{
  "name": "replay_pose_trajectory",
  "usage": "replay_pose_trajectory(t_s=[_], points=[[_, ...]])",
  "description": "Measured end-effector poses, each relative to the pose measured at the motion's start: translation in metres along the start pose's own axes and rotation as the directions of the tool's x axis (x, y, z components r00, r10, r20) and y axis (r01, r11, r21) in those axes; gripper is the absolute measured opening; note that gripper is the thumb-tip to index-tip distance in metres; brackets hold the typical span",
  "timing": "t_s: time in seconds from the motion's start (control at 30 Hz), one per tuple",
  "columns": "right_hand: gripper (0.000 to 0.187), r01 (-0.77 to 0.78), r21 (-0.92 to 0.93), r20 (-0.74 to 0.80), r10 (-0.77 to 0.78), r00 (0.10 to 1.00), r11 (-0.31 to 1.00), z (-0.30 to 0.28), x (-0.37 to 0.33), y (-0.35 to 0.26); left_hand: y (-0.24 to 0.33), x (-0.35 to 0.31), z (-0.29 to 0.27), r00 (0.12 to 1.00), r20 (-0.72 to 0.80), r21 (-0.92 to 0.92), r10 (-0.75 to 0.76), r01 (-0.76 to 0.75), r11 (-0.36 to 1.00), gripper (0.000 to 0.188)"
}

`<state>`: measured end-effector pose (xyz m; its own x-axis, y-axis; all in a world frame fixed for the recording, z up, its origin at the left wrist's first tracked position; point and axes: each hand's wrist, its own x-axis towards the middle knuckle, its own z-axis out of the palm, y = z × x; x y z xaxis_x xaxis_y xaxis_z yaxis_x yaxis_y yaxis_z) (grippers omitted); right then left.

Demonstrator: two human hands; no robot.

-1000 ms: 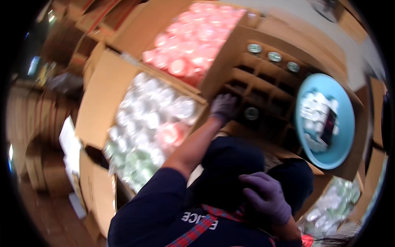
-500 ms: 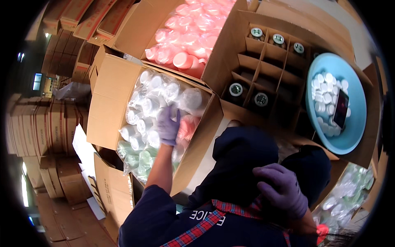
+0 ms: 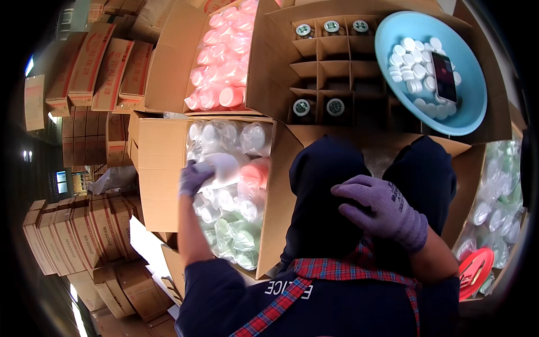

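My left hand (image 3: 193, 177), in a purple glove, is closed round a white plastic jar (image 3: 223, 166) inside a cardboard box (image 3: 160, 168) lined with clear plastic and filled with white, green and pink jars. My right hand (image 3: 382, 209), also gloved in purple, rests flat on my dark-trousered knee and holds nothing. Ahead of my knees stands a divided cardboard box (image 3: 337, 62) with a few capped jars in its cells.
A box of pink jars (image 3: 222, 53) sits at the upper left. A light blue bowl (image 3: 466, 115) holds white lids and a dark phone (image 3: 446, 70). Stacks of flat cartons (image 3: 84, 236) fill the left. More bagged jars (image 3: 494, 208) and a red tool (image 3: 474, 267) lie at right.
My left hand drew back from the divided box to the box of bagged jars and closed on a white jar. My right hand stayed on my knee.
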<state>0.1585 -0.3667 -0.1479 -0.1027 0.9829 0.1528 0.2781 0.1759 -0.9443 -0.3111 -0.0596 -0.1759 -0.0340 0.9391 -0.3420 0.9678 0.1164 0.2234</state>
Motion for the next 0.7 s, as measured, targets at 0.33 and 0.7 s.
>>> replay_pose_trajectory(t_s=[0.33,0.7], points=[[0.073,0.186,0.283,-0.420,-0.053,0.906,0.941,0.008,0.004,-0.024,0.134,-0.271,-0.046,0.770,-0.411,-0.635,0.488,-0.626,0.453,0.096],[0.038,-0.026,0.129,-0.874,0.126,0.469,0.991,-0.084,-0.109,-0.047,0.254,-0.312,0.089,0.718,-0.031,-0.941,0.696,-0.255,0.221,0.094]])
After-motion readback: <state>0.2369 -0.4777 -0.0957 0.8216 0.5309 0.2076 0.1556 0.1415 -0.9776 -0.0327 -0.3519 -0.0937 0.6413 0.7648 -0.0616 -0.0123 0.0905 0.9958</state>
